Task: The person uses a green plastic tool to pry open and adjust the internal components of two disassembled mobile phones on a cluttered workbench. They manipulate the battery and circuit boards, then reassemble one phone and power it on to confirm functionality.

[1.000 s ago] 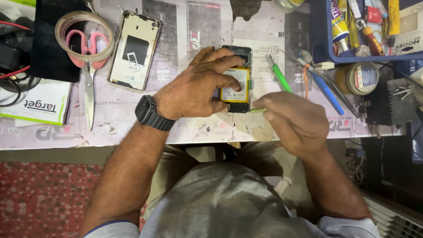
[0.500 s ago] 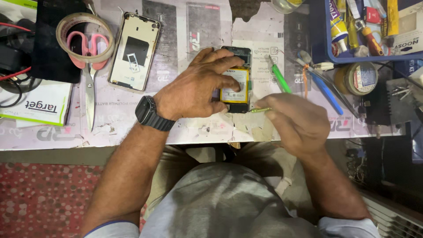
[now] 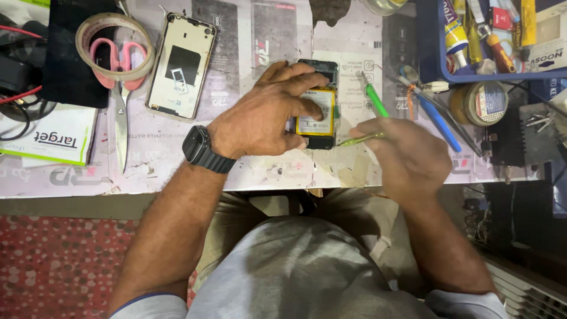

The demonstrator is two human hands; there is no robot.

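Observation:
An opened phone [image 3: 317, 112] with its yellow-edged battery showing lies on the paper-covered bench [image 3: 260, 165]. My left hand [image 3: 266, 112], with a dark watch on the wrist, presses down over the phone and covers its left half. My right hand [image 3: 407, 153] grips a thin yellow-green tool [image 3: 357, 140], whose tip points at the phone's lower right edge. A removed phone back cover [image 3: 180, 66] rests upper left, apart from both hands.
Pink-handled scissors [image 3: 121, 88] lie under a tape roll [image 3: 115, 46] at the left. A green tool [image 3: 375, 97] and blue tweezers [image 3: 440, 121] lie right of the phone. A blue tray [image 3: 431, 53] of tubes and tools stands upper right, a tape roll [image 3: 481, 101] below it.
My right hand has shifted slightly with the yellow-green tool near the phone's lower right edge. My left hand stays pressed on the phone.

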